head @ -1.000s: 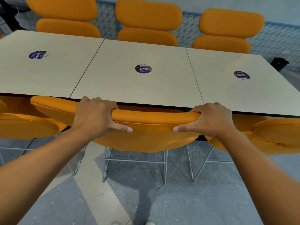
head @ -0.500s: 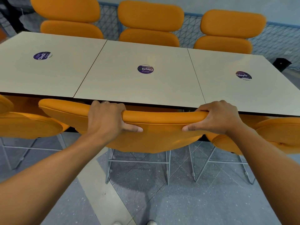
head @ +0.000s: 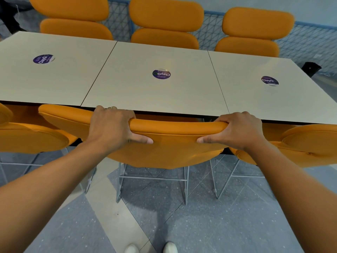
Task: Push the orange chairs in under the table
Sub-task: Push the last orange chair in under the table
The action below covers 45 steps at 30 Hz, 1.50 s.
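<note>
The middle orange chair (head: 171,150) stands in front of me with its backrest right at the near edge of the long pale table (head: 145,92). My left hand (head: 111,128) grips the top of the backrest on the left, fingers over the rim and thumb on the back. My right hand (head: 238,131) grips the same rim on the right in the same way. The seat is hidden under the tabletop. Orange chairs flank it on the left (head: 31,136) and on the right (head: 306,143), both also close against the table edge.
Three more orange chairs (head: 166,24) line the table's far side, before a blue mesh fence (head: 310,44). Each table panel carries a round purple sticker (head: 161,74). Wire chair legs (head: 151,179) stand on the grey speckled floor. My white shoes (head: 151,248) show at the bottom.
The view has drifted slightly left and down relative to the scene. Both hands keep the same grip on the middle chair's backrest, which stays against the table edge.
</note>
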Each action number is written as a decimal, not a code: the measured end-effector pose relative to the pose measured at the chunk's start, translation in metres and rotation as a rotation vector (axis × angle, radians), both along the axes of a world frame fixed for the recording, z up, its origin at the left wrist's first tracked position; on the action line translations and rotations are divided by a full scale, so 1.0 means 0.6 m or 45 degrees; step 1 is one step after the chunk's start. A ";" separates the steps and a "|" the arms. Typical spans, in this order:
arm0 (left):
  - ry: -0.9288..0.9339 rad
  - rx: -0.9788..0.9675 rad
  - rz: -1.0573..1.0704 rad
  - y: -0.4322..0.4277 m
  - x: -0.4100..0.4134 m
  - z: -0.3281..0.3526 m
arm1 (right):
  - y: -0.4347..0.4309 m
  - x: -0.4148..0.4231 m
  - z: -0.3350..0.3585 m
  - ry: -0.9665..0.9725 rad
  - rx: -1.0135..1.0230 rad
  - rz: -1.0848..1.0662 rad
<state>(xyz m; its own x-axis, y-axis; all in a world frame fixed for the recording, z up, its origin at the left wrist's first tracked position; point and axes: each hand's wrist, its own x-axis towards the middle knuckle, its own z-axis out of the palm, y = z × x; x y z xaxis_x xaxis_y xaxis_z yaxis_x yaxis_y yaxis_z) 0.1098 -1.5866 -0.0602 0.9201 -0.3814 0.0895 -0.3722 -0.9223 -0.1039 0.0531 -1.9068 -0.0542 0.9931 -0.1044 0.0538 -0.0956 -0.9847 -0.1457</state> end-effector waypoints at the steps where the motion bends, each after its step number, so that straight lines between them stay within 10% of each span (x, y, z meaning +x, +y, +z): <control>1: -0.003 -0.008 -0.001 0.000 -0.004 -0.001 | 0.001 -0.005 -0.001 0.006 -0.001 0.004; 45: -0.075 -0.053 0.144 0.019 0.068 -0.012 | 0.029 0.053 -0.048 -0.228 -0.139 -0.008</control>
